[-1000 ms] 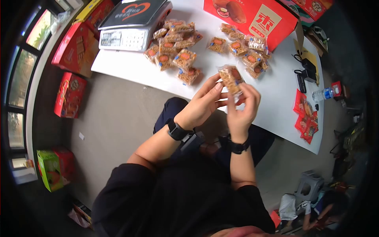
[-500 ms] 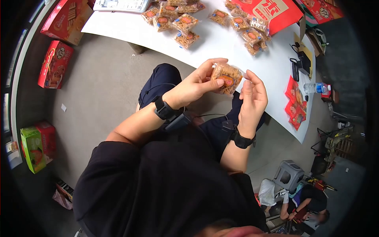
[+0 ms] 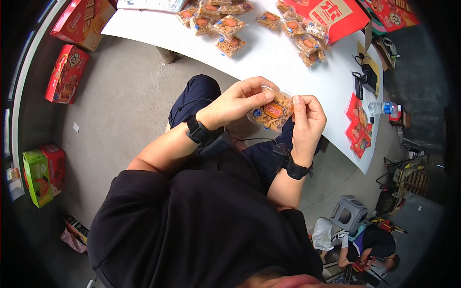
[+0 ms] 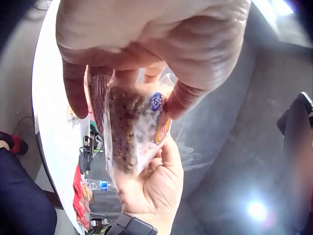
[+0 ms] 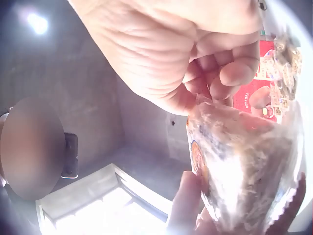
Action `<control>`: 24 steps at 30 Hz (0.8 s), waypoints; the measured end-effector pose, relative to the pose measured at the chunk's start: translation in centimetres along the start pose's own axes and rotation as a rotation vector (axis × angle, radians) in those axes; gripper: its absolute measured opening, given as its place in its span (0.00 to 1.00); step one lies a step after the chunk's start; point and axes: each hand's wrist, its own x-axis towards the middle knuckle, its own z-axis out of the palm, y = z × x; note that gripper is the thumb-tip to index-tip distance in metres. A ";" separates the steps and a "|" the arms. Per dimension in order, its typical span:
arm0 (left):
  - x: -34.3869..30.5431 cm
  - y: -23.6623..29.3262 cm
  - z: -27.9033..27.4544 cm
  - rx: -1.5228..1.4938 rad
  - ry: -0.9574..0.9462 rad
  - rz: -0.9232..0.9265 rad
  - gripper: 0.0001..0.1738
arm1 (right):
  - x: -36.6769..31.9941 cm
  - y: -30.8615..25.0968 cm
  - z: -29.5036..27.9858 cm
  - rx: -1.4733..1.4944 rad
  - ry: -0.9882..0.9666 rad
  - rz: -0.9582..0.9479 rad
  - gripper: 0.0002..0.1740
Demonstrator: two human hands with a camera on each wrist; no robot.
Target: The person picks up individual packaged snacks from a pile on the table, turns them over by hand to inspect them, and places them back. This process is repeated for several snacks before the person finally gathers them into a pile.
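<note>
Between my hands is a clear-wrapped snack packet [image 3: 272,113] of golden-brown crunchy pieces, with an orange oval label and a blue mark facing up. My left hand [image 3: 236,102] grips its left side, thumb on top near the label. At its upper right corner my right hand [image 3: 308,121] pinches the wrapper between thumb and fingers. From the left wrist, the packet [image 4: 129,127] shows edge-on under the left palm. In the right wrist view, the right fingers [image 5: 234,73] hold the gathered end of the wrapper.
Similar packets [image 3: 229,26] lie in two piles on the white table [image 3: 269,57]. A scale [image 3: 149,4] and a red box [image 3: 331,17] stand behind them. Red packets [image 3: 358,126] and a water bottle [image 3: 383,108] lie at right. Boxes line the floor at left; another person [image 3: 372,247] sits lower right.
The packet has been turned so its label faces up, and my right hand has come from beside it onto its right corner. The head view has tilted down since one second ago.
</note>
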 end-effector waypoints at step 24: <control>0.8 0.4 -0.4 0.047 0.368 -0.019 0.15 | 0.0 0.2 1.5 0.046 0.135 -0.050 0.09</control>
